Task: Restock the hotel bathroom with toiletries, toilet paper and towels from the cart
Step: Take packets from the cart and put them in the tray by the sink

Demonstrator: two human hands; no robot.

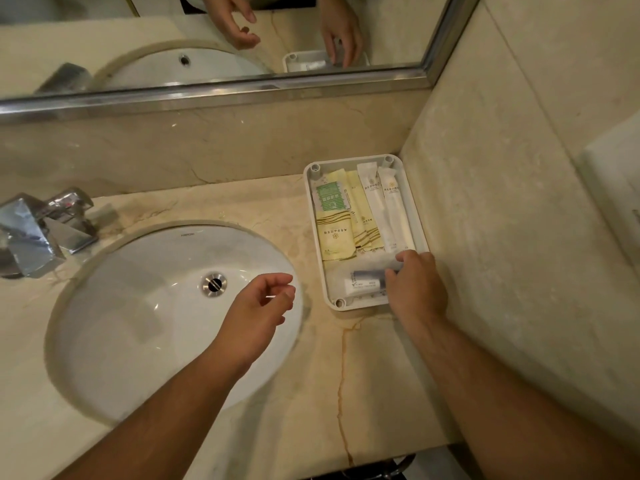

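A white plastic tray (417, 216) sits on the marble counter right of the sink, against the side wall. It holds yellow sachets (335, 237), a green-printed sachet (330, 199), two long white wrapped packets (379, 206) and, at its near end, a clear packet with a small tube (363, 284). My right hand (415, 289) rests over the tray's near right corner, its fingertips on that clear packet. My left hand (261, 308) hovers over the right rim of the sink, fingers loosely curled and holding nothing.
A white oval basin (145, 313) with a chrome drain fills the left of the counter (346, 375). A chrome faucet (38, 230) stands at the far left. A framed mirror (214, 88) runs along the back wall. A marble wall closes the right side.
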